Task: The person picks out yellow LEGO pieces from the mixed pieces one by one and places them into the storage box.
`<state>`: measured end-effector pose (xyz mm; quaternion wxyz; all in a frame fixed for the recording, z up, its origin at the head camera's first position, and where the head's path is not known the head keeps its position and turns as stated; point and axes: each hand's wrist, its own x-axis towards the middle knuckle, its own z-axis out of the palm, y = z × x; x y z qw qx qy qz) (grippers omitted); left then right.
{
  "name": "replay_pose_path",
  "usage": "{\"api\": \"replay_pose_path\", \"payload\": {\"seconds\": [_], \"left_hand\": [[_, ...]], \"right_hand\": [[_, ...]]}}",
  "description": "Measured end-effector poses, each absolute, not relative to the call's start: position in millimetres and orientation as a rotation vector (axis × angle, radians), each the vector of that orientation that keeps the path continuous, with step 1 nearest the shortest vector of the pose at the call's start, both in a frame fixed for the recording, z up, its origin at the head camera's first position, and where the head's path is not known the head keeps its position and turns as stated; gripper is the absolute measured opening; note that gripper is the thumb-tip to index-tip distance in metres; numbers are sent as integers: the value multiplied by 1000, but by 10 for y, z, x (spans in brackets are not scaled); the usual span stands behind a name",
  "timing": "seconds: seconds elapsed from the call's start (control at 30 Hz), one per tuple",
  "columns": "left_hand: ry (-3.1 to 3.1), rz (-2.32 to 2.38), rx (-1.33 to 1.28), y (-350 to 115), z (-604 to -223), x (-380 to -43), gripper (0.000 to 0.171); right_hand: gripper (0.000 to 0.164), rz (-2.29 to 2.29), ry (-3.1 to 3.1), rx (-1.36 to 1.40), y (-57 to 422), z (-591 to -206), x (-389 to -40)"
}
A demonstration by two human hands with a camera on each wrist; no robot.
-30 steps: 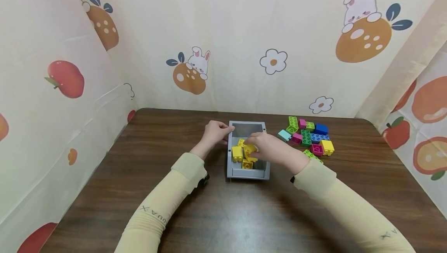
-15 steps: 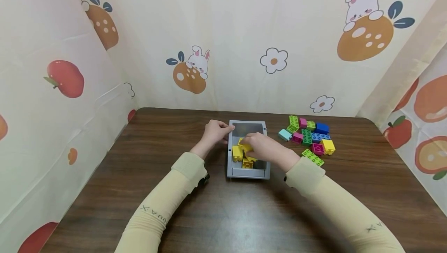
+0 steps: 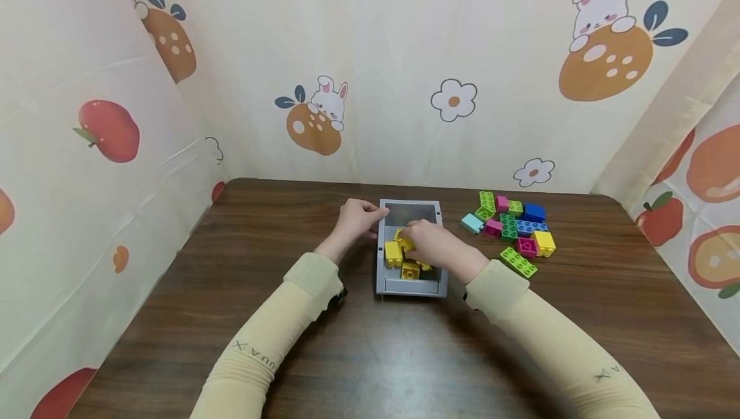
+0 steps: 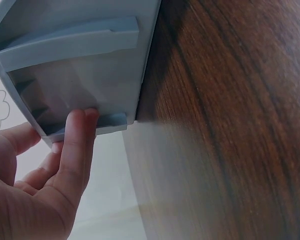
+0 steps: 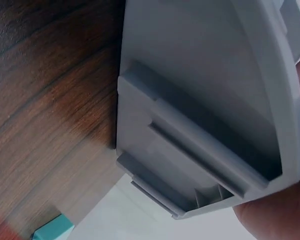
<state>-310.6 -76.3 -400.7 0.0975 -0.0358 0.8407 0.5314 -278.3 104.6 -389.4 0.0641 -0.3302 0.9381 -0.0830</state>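
A grey open-topped plastic box sits mid-table with several yellow toy bricks inside, among them one at the left wall and one near the front. At the box's left rim my left hand grips the wall. The left wrist view shows its thumb by the rim and two fingertips on the ridged outer wall. My right hand reaches over the right rim into the box, its fingers curled at a yellow brick that they partly cover. In the right wrist view the box's wall hides the fingertips.
Right of the box lies a loose group of bricks: a light-blue brick, a dark-green one, a yellow one, a lime one, and several pink and blue ones. A patterned curtain hangs behind the brown table.
The right hand has shifted slightly left and lower inside the box, uncovering the lime brick and more of the front yellow bricks. The left hand has stayed on the rim.
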Motion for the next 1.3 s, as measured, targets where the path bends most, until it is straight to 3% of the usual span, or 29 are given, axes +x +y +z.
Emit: {"api": "replay_pose_path", "payload": {"seconds": [0.57,1.3], "left_hand": [[2484,1571,-119,-763,-4019,-3119,33],[2501,1571,-111,-763,-4049,-3131,33]], "right_hand": [[35,-225,2826,-958,1054,-3870,-2768],[41,-289,2834,-953,1216,-3452,-2555]]}}
